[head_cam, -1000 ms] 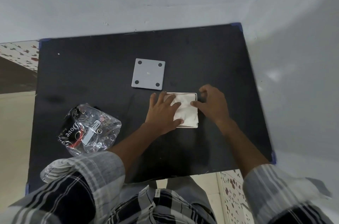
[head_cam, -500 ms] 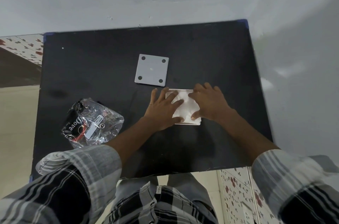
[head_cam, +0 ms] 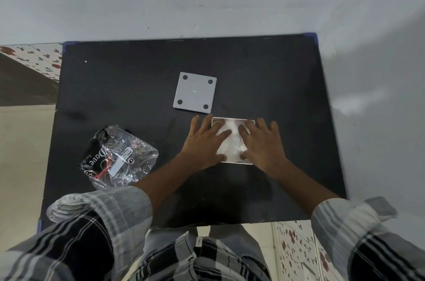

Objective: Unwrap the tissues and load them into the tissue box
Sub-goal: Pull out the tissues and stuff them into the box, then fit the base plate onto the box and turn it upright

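Pressing down with both palms flat and fingers spread, gripping nothing, my left hand [head_cam: 203,142] and right hand [head_cam: 262,145] sit on the white tissues [head_cam: 231,142] inside the open tissue box [head_cam: 232,118]. The gray lid [head_cam: 195,93] lies at eleven o'clock, nearer my left; the empty wrapper [head_cam: 117,157] at nine.

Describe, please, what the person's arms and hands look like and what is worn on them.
Both hands, left hand and right hand, are bare, without gloves. Each forearm is uncovered; the grey, white and black plaid sleeves are pushed up near the elbows.
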